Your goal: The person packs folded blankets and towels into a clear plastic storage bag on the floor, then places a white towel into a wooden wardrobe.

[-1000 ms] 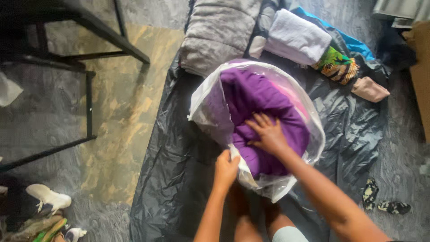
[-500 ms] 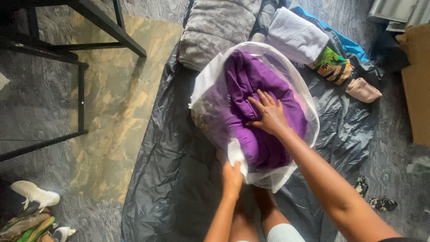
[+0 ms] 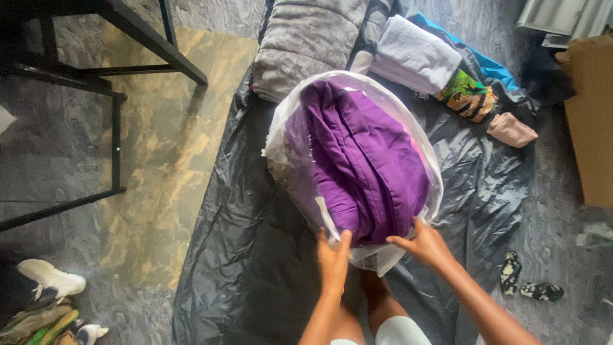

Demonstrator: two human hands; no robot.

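Observation:
A clear plastic bag point(image 3: 287, 134) stands open on a black plastic sheet point(image 3: 255, 255), filled with folded purple cloth point(image 3: 370, 166). A little pink shows at the bag's right side. My left hand point(image 3: 333, 259) grips the bag's near rim at its white edge. My right hand point(image 3: 426, 246) rests on the rim to the right, fingers spread and touching the plastic just below the purple cloth. My bare knees show beneath the bag.
Folded grey blanket point(image 3: 300, 45), white towel point(image 3: 415, 57), patterned cloth point(image 3: 469, 96) and a pink item point(image 3: 511, 131) lie behind the bag. A black metal frame point(image 3: 115, 96) stands at left. Shoes point(image 3: 48, 281) lie at lower left, a cardboard box point(image 3: 590, 121) at right.
My right hand has come off the top of the purple cloth and moved down to the bag's near rim. My left hand still holds the rim.

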